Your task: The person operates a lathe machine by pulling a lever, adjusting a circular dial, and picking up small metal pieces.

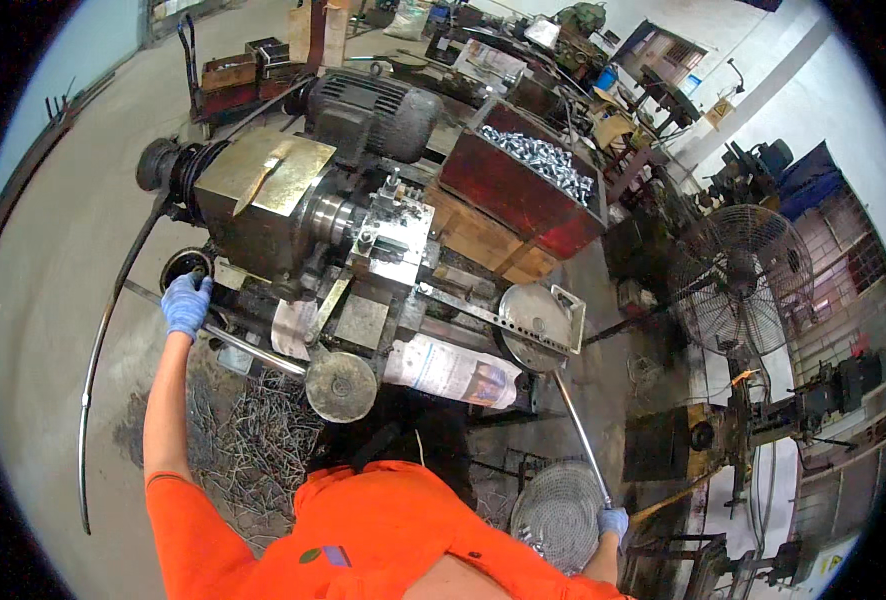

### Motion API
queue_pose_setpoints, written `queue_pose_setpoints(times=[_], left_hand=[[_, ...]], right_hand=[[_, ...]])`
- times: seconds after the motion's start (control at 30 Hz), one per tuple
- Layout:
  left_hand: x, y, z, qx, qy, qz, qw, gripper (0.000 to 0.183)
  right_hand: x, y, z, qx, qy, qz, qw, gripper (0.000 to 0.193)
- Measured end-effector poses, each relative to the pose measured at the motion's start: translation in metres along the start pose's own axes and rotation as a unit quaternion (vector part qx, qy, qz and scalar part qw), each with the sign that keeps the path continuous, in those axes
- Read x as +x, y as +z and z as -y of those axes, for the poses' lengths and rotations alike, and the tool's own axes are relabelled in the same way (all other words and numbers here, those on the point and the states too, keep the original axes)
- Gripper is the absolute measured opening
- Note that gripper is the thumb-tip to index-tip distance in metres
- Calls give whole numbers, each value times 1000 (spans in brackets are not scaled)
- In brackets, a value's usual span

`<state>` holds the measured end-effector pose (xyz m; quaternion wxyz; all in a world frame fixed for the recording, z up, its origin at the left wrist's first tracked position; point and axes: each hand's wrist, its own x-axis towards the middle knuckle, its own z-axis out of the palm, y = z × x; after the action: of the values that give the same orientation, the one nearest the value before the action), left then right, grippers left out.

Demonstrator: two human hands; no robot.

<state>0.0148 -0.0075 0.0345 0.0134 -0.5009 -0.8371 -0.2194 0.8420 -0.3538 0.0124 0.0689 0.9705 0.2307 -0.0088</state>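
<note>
My left hand [185, 303], in a blue glove, closes around the small handle of a dark handwheel [175, 268] on the lathe's left front. Far to the lower right, my gloved right hand [613, 521] grips the end of a long shiny metal lever [581, 432]. This lever runs up to a round metal disc [535, 326] at the machine's right end. Between my hands stands the lathe, with its grey headstock [253, 225], round chuck [331, 218] and bright tool block [395, 238]. A second rod [258, 348] ends at a round plate [341, 387].
Behind the lathe, a red bin [518, 190] holds many small shiny metal parts. A brush [260, 180] lies on the headstock. Metal shavings [263, 420] cover the floor below. A round woven basket [561, 515] sits near my right hand. A large fan [741, 280] stands at right.
</note>
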Motion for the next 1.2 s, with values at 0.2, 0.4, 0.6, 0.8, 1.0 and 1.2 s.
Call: queue_pose_setpoints(times=[0.2, 0.4, 0.6, 0.8, 1.0, 1.2], left_hand=[[-4, -4, -1, -3, -5, 1, 1000, 32], [-3, -3, -13, -23, 11, -7, 1000, 32], [-3, -1, -9, -52, 15, -19, 998, 30], [9, 20, 17, -80, 10, 3, 997, 30], [17, 40, 42, -108, 26, -21, 994, 31], [12, 29, 24, -124, 22, -10, 992, 30]], right_hand=[[1, 5, 0, 3, 24, -35, 999, 44], [24, 42, -34, -7, -16, -53, 998, 43], [9, 29, -24, 38, 13, -67, 997, 42], [4, 27, -19, 30, 28, -49, 998, 38], [-2, 16, -4, -3, 51, -7, 999, 43], [-14, 11, -2, 22, 51, -31, 998, 38]])
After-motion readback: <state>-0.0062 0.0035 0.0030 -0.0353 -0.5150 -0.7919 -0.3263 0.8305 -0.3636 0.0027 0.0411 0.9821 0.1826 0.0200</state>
